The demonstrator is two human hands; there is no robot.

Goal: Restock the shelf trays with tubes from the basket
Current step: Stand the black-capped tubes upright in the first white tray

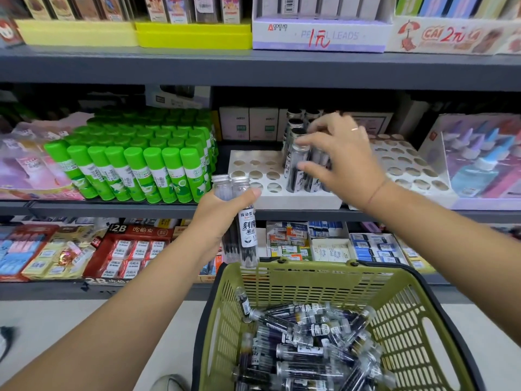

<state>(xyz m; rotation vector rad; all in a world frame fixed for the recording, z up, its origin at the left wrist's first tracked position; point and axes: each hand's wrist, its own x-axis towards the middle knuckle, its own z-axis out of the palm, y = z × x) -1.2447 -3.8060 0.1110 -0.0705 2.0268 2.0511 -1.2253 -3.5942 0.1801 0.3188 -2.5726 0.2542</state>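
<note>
1. Tubes [310, 345] with dark contents lie heaped in the green basket [400, 280] below the shelf.
2. The person's left hand [222, 218] grips two tubes [245, 221] upright, fingers curled round them, just above the basket's far rim.
3. The right hand [344, 159] hangs over the white tray [253, 176] on the middle shelf. Its fingers are spread, with the forefinger on a cap among the standing tubes [296, 165]. Whether it grips one I cannot tell.
4. Those standing tubes fill the tray's right side, and round holes show on its left.
5. Green glue sticks [135, 165] stand just left of the tray, and a second holed tray [408, 165] sits to its right.
</note>
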